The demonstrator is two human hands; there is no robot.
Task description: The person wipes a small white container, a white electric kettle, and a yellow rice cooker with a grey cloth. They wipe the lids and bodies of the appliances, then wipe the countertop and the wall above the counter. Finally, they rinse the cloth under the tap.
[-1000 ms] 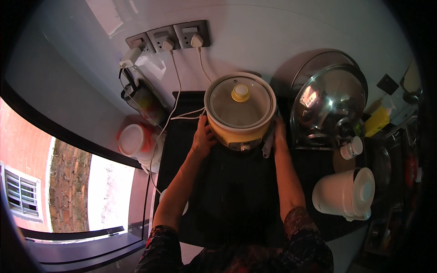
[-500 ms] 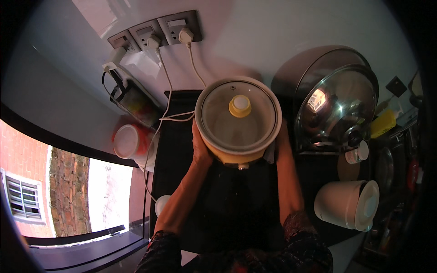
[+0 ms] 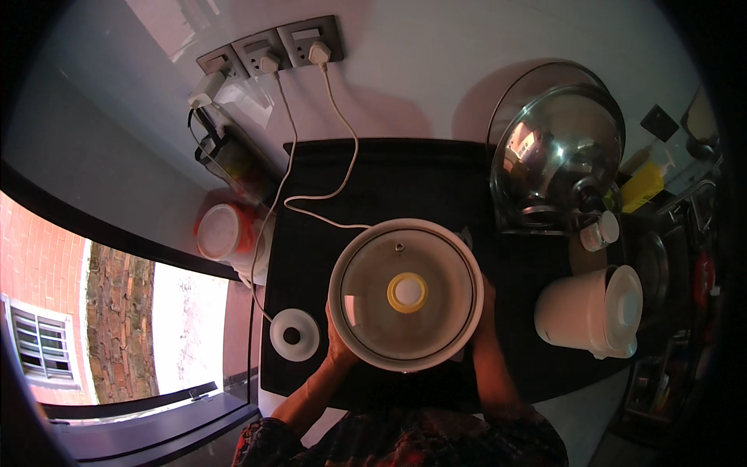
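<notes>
A round electric cooking pot (image 3: 340,257) with a pale rim stands over the black countertop, close to my body. On top of it sits a glass lid (image 3: 369,319) with a yellow and white knob (image 3: 408,293). My left hand (image 3: 339,342) grips the pot's left side, with its fingers partly hidden below the rim. At the opposite side my right hand (image 3: 484,317) holds it too, its fingertips out of sight behind the body. The pot's white cord (image 3: 342,183) runs back to a wall socket.
To the left lies a white round base (image 3: 305,321) with a black centre. Behind it are a lidded tub (image 3: 219,232) and wall sockets (image 3: 310,40). Metal lids (image 3: 556,148) lean at the back right, near a small jar (image 3: 601,232) and a white lidded container (image 3: 572,315).
Both hands have drawn the pot from near the wall toward my body. Its cord now lies stretched out behind it, and the white round base shows fully.
</notes>
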